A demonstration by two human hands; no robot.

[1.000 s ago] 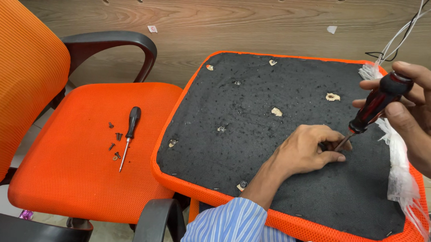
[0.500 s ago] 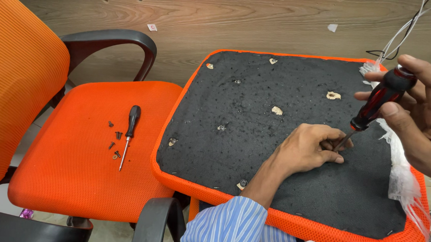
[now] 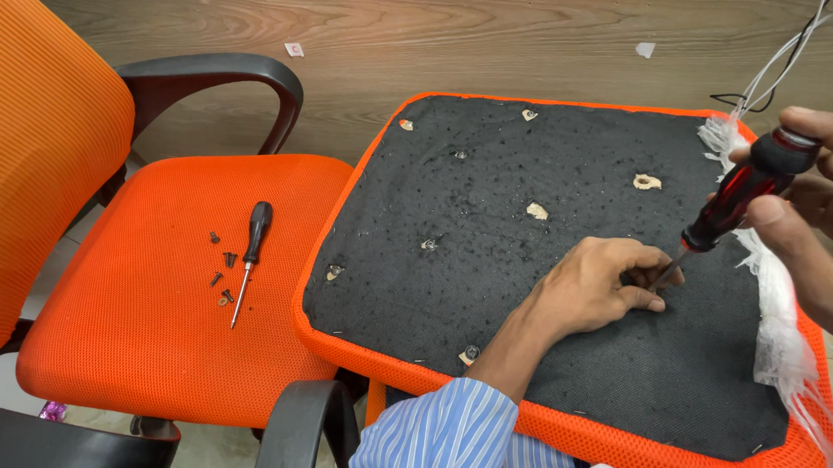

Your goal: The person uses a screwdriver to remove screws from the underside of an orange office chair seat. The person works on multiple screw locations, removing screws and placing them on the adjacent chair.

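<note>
An upturned seat pad (image 3: 496,200), black underneath with an orange fabric rim, rests across my lap. My left hand (image 3: 591,288) lies on its black underside, fingertips pinched at the tip of a screwdriver. My right hand (image 3: 828,197) grips the red and black handle of that screwdriver (image 3: 737,201), which slants down and left to the pad. What the left fingers pinch is hidden. Several holes and screw points dot the black surface.
An orange mesh office chair (image 3: 142,314) with black armrests stands at the left. On its seat lie a second screwdriver (image 3: 251,253) and several loose dark screws (image 3: 221,270). Torn white plastic wrap (image 3: 787,324) hangs along the pad's right edge. A wooden wall panel runs behind.
My right hand and the screwdriver handle have shifted slightly up and turned a little; the tip stays at my left fingertips. My left hand has hardly moved.
</note>
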